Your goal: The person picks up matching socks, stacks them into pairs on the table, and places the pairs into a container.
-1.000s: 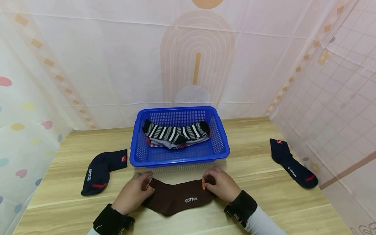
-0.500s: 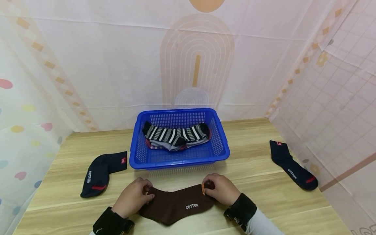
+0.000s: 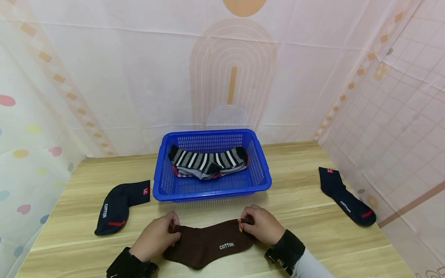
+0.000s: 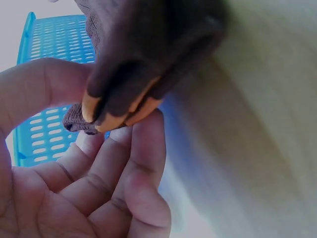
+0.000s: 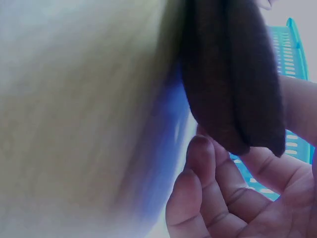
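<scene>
A pair of brown socks [image 3: 205, 243] marked COTTON is held stretched sideways between both hands, in front of the basket. My left hand [image 3: 156, 236] pinches its left end; the left wrist view shows orange-tipped layers of the brown socks [image 4: 133, 74] between thumb and fingers. At the other end my right hand [image 3: 264, 226] pinches the upper corner, beside a small orange strip [image 3: 240, 225]. In the right wrist view the two brown layers [image 5: 233, 74] hang side by side, partly covering the fingers.
Behind the hands stands a blue plastic basket [image 3: 212, 196] with striped and grey folded socks [image 3: 208, 160] inside. One navy sock [image 3: 112, 210] lies at the left on the wooden table [image 3: 299, 170], another navy sock [image 3: 345, 197] at the right. Patterned cloth walls enclose the table.
Both hands have drawn the brown socks slightly toward the person, away from the basket. The orange at the left end has gone from sight in the head view.
</scene>
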### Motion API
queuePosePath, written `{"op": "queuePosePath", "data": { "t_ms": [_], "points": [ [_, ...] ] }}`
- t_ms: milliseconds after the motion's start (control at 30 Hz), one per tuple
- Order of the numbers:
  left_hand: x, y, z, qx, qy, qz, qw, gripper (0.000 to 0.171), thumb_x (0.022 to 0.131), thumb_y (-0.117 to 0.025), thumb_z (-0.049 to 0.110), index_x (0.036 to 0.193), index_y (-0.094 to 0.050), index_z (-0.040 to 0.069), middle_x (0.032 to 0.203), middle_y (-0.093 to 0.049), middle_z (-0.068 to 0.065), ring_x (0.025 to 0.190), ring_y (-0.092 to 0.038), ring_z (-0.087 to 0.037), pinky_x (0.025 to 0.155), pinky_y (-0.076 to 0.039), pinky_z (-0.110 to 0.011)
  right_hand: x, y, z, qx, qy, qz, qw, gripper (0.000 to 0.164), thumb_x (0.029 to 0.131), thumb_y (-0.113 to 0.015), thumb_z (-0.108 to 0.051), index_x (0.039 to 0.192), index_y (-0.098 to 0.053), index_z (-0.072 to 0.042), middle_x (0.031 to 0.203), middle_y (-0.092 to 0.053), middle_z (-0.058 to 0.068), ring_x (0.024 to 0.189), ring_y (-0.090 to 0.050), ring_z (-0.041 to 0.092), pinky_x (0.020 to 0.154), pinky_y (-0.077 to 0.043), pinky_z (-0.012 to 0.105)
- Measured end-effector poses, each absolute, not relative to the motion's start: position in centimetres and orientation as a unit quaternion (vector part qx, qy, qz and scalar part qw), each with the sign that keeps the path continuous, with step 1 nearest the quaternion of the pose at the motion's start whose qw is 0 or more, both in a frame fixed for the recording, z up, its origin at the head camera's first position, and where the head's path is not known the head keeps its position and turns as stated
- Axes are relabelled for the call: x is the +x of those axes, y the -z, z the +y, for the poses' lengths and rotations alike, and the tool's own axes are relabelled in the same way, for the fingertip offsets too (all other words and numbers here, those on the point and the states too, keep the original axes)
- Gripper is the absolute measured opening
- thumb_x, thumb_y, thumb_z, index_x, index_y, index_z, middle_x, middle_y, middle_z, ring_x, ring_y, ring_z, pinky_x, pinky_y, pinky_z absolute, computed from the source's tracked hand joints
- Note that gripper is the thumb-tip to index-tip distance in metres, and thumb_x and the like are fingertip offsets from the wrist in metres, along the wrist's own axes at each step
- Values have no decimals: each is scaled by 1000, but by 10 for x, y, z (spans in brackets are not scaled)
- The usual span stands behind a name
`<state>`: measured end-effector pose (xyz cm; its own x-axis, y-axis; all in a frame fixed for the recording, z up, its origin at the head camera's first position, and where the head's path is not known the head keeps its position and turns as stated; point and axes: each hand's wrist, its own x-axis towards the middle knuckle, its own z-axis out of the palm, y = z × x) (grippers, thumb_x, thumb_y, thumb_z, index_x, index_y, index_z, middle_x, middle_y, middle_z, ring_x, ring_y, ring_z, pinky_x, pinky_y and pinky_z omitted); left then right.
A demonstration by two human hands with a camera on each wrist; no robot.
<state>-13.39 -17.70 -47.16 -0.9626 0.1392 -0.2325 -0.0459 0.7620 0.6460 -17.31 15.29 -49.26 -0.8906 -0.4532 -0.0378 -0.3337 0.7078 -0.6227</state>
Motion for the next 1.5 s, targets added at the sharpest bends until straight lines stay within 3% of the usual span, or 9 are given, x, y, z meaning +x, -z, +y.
{"op": "queuePosePath", "data": {
  "t_ms": [133,333,667,833,1200,1500],
  "points": [
    [-133,464,-178,25,-350,927,132,20,83,-74,5,94,-60,12,75,-60,1,60,-58,-12,57,-44,-27,-172,489,153,-217,326,916,87,11,88,-75,-16,92,-66,-20,92,-60,-10,90,-56,7,83,-49,30],
    [-132,452,-178,47,-304,946,107,15,82,-75,8,94,-69,15,90,-62,2,76,-54,-10,69,-46,-28,-172,484,154,-217,359,903,92,14,89,-73,-12,93,-63,-21,91,-60,-9,83,-52,7,75,-45,25],
    [-125,434,-177,52,-301,949,83,16,83,-74,9,90,-63,17,91,-57,2,79,-50,-12,68,-42,-25,-167,472,158,-229,388,887,102,17,89,-68,-6,95,-60,-19,97,-64,-5,87,-58,7,75,-49,24],
    [-122,419,-175,75,-290,953,52,18,83,-73,8,91,-59,18,95,-61,3,84,-53,-11,78,-49,-31,-166,460,160,-245,392,883,76,19,89,-66,-4,96,-57,-18,100,-68,-5,91,-61,8,79,-53,27],
    [-132,378,-175,107,-289,951,-16,20,85,-73,7,95,-59,16,97,-63,-1,78,-51,-14,63,-40,-24,-177,419,164,-282,427,859,6,21,89,-64,0,97,-53,-16,104,-68,-1,92,-60,6,81,-54,26],
    [-157,347,-176,104,-348,931,-38,16,93,-65,9,106,-57,15,103,-66,-4,88,-59,-18,71,-48,-28,-202,387,160,-261,460,847,-48,17,93,-63,0,102,-56,-13,103,-70,3,90,-65,12,80,-54,27]
  ]
}}
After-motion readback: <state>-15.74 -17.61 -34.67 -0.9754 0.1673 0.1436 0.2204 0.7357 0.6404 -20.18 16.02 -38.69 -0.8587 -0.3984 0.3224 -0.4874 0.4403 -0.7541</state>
